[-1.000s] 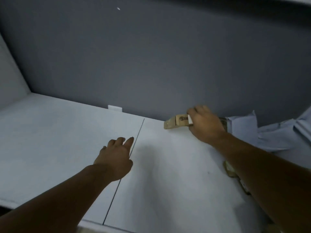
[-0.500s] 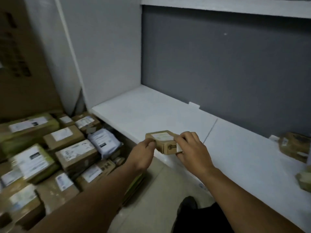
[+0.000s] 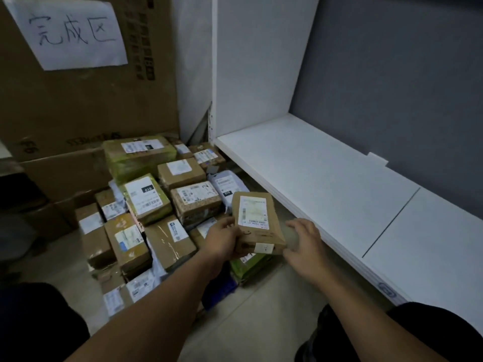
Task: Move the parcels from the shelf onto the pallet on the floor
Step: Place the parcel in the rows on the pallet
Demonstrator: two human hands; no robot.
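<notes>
The left hand (image 3: 222, 239) grips the parcel (image 3: 254, 218) by its left edge at centre frame, over the pile (image 3: 194, 202) at left. The right hand (image 3: 304, 240) hangs loosely spread just beside its right corner

Single view — head-worn wide-angle camera, pitched forward and down. Faces the heap of brown cardboard parcels (image 3: 156, 205) on the floor, left of centre; the flat white shelf board (image 3: 326, 178) runs along the right. Close range — a small brown white-labelled cardboard parcel (image 3: 254, 220) sits mid-frame, near the lens.
</notes>
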